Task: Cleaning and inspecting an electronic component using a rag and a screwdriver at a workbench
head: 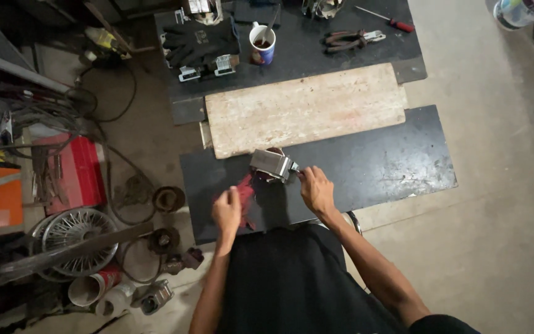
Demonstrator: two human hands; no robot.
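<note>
Head view: the left hand (227,211) is curled around a red rag (245,192) on the dark board (378,167), fingers closed on it. Just up and right of it sits a grey metal block (272,164), its long axis tilted down to the right. The right hand (317,189) pinches narrowly at the block's right end; what it grips is too small to tell. It is the nearer hand, forearm angled in from lower right.

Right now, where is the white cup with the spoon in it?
In the head view, the white cup with a spoon stands at the top centre on the dark mat, between the black gloves and the pliers.
</note>
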